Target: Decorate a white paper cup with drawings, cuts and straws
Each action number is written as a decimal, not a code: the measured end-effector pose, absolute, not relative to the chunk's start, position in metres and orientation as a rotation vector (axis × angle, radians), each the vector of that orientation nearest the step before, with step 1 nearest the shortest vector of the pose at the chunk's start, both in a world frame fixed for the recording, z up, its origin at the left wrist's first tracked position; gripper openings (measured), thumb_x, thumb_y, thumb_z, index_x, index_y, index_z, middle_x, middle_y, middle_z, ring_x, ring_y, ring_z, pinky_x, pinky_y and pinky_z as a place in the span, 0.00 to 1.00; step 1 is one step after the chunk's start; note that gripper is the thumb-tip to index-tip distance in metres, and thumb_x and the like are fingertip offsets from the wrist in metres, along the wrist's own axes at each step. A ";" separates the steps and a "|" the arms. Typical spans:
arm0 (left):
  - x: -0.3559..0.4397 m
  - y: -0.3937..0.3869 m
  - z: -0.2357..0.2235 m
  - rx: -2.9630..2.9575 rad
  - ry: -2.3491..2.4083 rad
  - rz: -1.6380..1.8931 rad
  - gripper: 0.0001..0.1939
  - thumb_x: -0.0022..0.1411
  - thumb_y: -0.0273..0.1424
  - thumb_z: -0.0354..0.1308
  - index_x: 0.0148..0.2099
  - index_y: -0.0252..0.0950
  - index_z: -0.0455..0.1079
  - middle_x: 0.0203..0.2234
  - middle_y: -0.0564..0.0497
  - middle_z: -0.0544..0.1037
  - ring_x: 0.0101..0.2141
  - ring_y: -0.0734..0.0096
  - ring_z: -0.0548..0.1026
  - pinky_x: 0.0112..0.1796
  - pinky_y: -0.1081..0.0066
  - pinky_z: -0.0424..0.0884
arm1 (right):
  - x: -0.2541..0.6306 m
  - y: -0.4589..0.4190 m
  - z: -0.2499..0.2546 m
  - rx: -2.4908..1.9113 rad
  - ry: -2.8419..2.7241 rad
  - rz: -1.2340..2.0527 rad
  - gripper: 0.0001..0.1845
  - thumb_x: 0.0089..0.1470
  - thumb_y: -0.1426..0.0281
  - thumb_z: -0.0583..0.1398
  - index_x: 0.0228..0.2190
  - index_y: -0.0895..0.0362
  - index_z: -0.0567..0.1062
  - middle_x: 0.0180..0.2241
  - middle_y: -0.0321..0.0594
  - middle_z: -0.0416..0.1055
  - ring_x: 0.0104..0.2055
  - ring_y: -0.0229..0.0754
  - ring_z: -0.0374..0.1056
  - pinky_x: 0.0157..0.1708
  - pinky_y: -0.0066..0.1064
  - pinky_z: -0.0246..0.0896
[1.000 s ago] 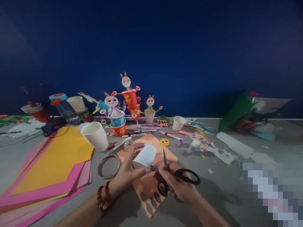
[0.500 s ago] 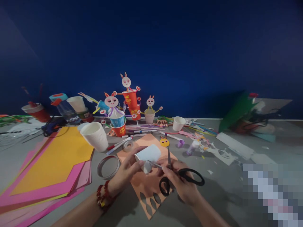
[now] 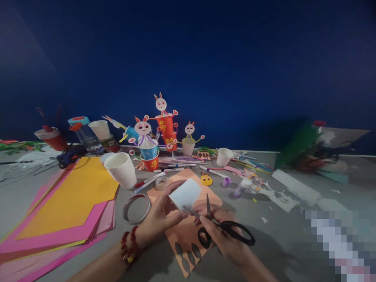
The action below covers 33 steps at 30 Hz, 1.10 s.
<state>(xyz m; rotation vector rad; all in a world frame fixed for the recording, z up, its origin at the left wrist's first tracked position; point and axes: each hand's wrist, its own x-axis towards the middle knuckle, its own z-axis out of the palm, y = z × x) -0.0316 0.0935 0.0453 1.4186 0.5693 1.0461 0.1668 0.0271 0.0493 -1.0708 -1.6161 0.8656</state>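
My left hand (image 3: 160, 218) is closed round a white paper cup (image 3: 185, 194), held on its side above an orange paper sheet (image 3: 188, 231) with leaf-shaped cut-outs. My right hand (image 3: 220, 235) grips black-handled scissors (image 3: 226, 231). Their blades are spread apart, one tip touching the cup's rim and the other pointing up. A red bead bracelet (image 3: 129, 244) sits on my left wrist.
A stack of yellow and pink paper (image 3: 64, 203) lies at the left beside a tilted white cup (image 3: 122, 170) and a tape ring (image 3: 136, 207). Bunny cup figures (image 3: 148, 147), markers, a glue stick (image 3: 242, 187) and paper scraps fill the table's back and right.
The cup has turned in my left hand from rim-down toward lying flatter. The scissors have shifted slightly right and the view has drifted a little.
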 end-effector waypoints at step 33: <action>-0.031 0.092 0.034 1.569 0.644 0.911 0.32 0.59 0.35 0.65 0.63 0.41 0.61 0.60 0.39 0.67 0.54 0.48 0.71 0.48 0.59 0.72 | 0.157 0.028 0.053 -1.080 -1.215 1.184 0.16 0.57 0.57 0.61 0.27 0.56 0.78 0.26 0.40 0.78 0.31 0.45 0.76 0.32 0.28 0.71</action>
